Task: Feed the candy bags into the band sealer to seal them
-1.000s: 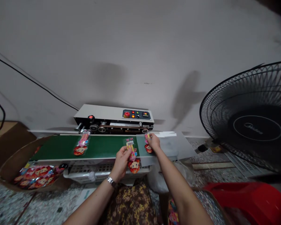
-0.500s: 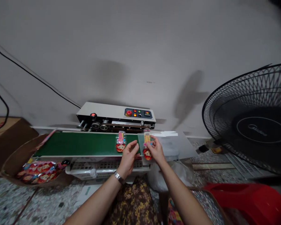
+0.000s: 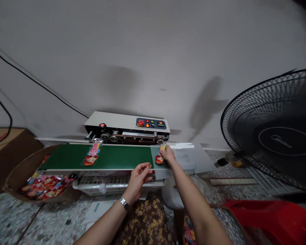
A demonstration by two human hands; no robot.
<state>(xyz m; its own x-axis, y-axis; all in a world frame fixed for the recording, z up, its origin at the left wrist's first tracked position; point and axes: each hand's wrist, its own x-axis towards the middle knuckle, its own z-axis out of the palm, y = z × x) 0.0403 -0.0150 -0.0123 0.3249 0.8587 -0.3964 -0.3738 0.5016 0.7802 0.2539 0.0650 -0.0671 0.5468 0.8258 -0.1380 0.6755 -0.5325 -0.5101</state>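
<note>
My right hand (image 3: 167, 156) pinches a small clear plastic packet (image 3: 159, 159) with a red-haired cartoon figure and a pink and yellow upper part. It is over the translucent sheet (image 3: 200, 161) at the right end of the green conveyor belt (image 3: 124, 156), just in front of the sealing machine (image 3: 117, 123). Near the belt's front edge, my left hand (image 3: 138, 178) hangs with loosely bent fingers and nothing visible in them. Another such packet (image 3: 91, 160) lies on the left part of the belt, its top end by the machine's rollers.
A cardboard box (image 3: 11, 180) with several finished packets (image 3: 47, 187) stands below the belt's left end. Under the belt is a white plastic basket (image 3: 112, 189). To the right are a large black fan (image 3: 270, 136) and a red plastic stool (image 3: 267, 217). White strips (image 3: 185, 145) lie behind the sheet.
The packet on the belt has travelled left. My right hand has shifted its packet slightly up toward the machine. My left hand has drawn back a little toward me.
</note>
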